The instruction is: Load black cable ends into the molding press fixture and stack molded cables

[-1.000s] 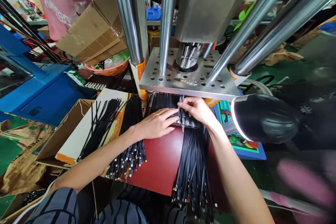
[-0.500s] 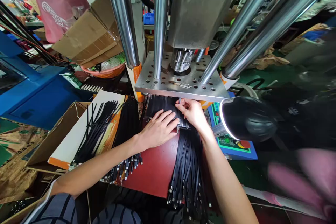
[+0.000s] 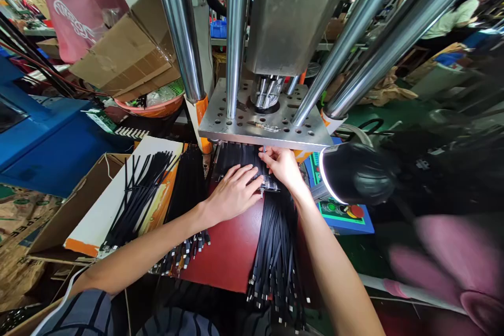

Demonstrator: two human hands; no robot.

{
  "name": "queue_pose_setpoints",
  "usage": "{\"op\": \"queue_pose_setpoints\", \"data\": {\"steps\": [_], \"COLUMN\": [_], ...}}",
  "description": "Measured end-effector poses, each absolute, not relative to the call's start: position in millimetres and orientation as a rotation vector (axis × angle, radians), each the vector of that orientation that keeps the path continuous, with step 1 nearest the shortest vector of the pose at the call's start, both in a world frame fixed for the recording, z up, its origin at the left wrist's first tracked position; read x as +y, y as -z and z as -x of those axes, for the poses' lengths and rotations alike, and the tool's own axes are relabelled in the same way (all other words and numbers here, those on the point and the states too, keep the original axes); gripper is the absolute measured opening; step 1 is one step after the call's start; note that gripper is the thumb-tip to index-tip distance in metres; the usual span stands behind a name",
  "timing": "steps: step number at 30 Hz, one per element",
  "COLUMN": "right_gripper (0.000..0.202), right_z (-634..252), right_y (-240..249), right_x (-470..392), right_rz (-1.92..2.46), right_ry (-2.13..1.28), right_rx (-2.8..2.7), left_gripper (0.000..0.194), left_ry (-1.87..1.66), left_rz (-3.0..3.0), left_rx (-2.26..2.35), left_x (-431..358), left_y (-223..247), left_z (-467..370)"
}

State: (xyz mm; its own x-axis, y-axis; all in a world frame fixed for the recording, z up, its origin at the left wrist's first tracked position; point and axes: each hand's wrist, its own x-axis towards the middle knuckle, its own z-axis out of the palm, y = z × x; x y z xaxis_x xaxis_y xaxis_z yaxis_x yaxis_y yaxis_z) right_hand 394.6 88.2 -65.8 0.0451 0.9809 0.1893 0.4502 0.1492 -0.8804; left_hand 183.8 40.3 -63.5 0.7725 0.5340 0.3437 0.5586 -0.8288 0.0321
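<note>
My left hand (image 3: 233, 194) lies palm down with its fingers spread over the black flat cables (image 3: 236, 153) laid side by side under the press plate. Thumb and forefinger of my right hand (image 3: 280, 164) pinch together at the plate's front edge. A small bluish tip shows between them, but its kind is hidden. A metal strip of the fixture (image 3: 272, 185) shows just below the fingers. From it a bunch of black cables (image 3: 273, 241) with metal plugs hangs over the red work surface (image 3: 226, 260).
The perforated steel press plate (image 3: 252, 134) hangs close above both hands. At left, more cables (image 3: 142, 194) lie on a white board by a cardboard box (image 3: 51, 236). To the right stand a round lamp (image 3: 350, 173), a control box with a red button (image 3: 355, 212) and a pink fan (image 3: 452, 252).
The whole view has shifted slightly, bringing the scene a little to the left. Both hands keep nearly the same places, with the right fingers still pinched.
</note>
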Motion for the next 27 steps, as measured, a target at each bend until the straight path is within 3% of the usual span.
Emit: {"op": "queue_pose_setpoints", "data": {"steps": [14, 21, 27], "right_gripper": [0.04, 0.026, 0.027], "right_z": [-396.2, -391.1, -388.4], "right_y": [65.6, 62.6, 52.9], "right_x": [91.5, 89.6, 76.4], "right_rz": [1.411, 1.454, 1.569], "right_ry": [-0.825, -0.689, -0.493], "right_rx": [-1.547, -1.625, -1.714], "left_gripper": [0.034, 0.032, 0.038], "left_ry": [0.717, 0.765, 0.571], "left_rz": [2.892, 2.855, 2.767], "left_rx": [-0.914, -0.935, -0.937], "left_x": [46.1, 44.7, 34.8], "left_y": [69.6, 71.9, 74.2], "left_z": [-185.8, -188.6, -194.6]}}
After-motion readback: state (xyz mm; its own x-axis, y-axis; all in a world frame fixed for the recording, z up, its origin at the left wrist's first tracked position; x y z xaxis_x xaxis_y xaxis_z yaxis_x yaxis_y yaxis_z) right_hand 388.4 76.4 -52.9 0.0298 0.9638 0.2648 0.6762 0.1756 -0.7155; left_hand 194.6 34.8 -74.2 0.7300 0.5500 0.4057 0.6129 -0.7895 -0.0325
